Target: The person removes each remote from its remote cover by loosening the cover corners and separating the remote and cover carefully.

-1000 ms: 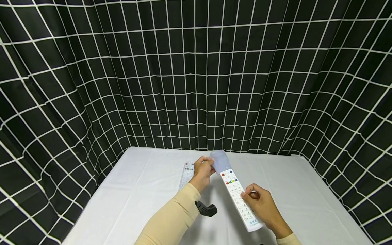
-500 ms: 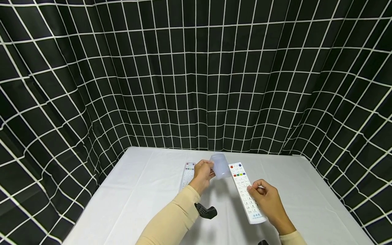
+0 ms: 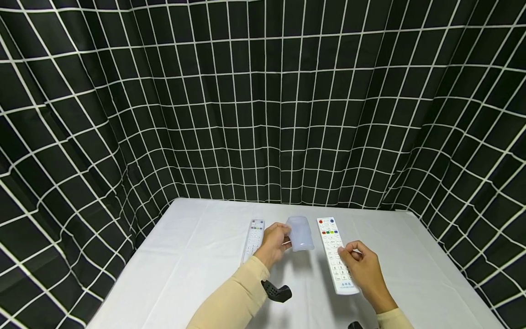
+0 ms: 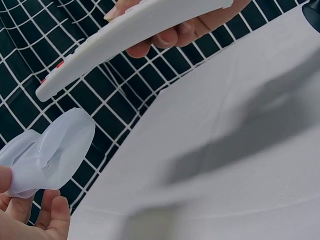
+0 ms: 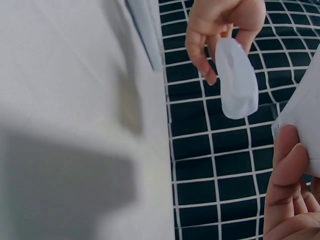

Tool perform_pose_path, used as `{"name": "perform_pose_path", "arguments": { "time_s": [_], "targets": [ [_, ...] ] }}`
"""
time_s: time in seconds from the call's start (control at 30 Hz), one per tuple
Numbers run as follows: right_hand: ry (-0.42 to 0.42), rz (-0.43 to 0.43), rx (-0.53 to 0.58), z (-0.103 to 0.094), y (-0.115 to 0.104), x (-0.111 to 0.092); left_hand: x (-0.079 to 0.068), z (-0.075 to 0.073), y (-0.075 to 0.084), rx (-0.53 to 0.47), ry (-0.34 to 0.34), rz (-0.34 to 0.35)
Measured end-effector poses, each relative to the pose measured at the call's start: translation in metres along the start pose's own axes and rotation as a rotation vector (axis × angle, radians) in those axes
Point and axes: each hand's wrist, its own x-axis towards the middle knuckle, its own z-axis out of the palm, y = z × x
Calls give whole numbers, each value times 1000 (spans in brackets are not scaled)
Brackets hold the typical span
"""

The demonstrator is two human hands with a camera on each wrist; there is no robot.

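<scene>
In the head view my left hand [image 3: 274, 244] pinches the left edge of a translucent silicone remote cover [image 3: 301, 235], held above the table. The cover looks short, and its open mouth shows in the left wrist view, where the cover [image 4: 60, 150] bulges round. To its right, my right hand [image 3: 363, 267] grips a white remote control [image 3: 332, 249] by its right edge, thumb on the button face. Red, green, yellow and blue buttons mark its far end. A gap separates remote and cover. From the left wrist, fingers [image 4: 167, 37] show curled under the remote's back.
A second white remote [image 3: 253, 237] lies on the white-covered table [image 3: 197, 256], just left of my left hand and partly behind it. A black grid-patterned curtain [image 3: 263, 114] closes off the back and sides. A black wrist-camera piece [image 3: 276, 291] sits at my left wrist.
The remote has come out of the cover and moved up and to the right with my right hand. The cover, still pinched in my left hand, has tipped lower.
</scene>
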Motion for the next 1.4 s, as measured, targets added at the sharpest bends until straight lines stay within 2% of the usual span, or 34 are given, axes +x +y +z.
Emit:
{"name": "perform_pose_path", "arguments": {
  "time_s": [0.27,0.4,0.6,0.83,1.1,1.4],
  "targets": [
    [38,24,-18,1,14,7,-2,-2,-10,16,-32,-13],
    [58,33,-65,2,26,11,-4,-2,-15,28,-39,-23],
    [46,48,-115,6,44,16,-9,-3,-19,26,-47,-39],
    [61,46,-208,5,56,17,-8,-4,-22,19,-49,-51],
    [28,60,-388,-3,70,24,-10,-5,-27,22,-45,-49],
    [-16,76,-454,-11,81,32,-11,-7,-30,24,-42,-50]
  ]
}}
